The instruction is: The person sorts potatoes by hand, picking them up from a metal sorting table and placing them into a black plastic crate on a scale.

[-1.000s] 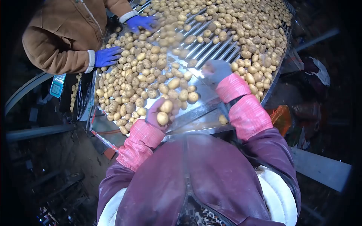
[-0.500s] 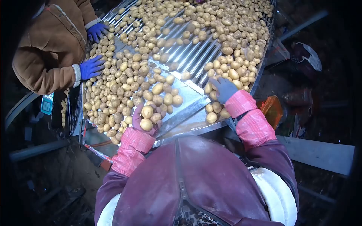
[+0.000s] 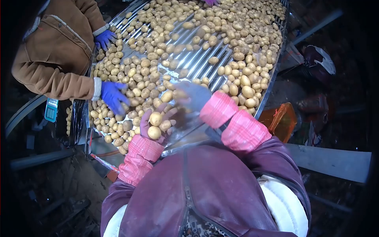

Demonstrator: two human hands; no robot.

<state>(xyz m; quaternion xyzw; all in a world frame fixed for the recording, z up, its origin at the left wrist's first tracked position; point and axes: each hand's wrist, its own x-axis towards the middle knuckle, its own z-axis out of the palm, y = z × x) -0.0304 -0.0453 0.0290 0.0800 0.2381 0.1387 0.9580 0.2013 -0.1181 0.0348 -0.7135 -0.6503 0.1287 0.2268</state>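
Note:
My left hand (image 3: 145,123), in a purple glove, is cupped palm-up at the near end of the metal roller table (image 3: 197,59) and holds a few small yellow potatoes (image 3: 154,132). My right hand (image 3: 194,94), in a grey glove, is blurred with motion just above and right of the left hand, low over the potatoes; its grip is not readable. Many loose potatoes (image 3: 241,47) cover the rollers.
A co-worker in a brown jacket (image 3: 55,51) stands at the left, blue-gloved hands (image 3: 112,94) on the potatoes. Another gloved hand (image 3: 211,2) shows at the top edge. An orange bag (image 3: 282,118) lies right of the table, and a small blue device (image 3: 51,110) hangs at the left.
My right hand has swung from the table's right edge leftward toward my left hand. The left hand still cradles potatoes. The co-worker's near hand has reached further into the pile.

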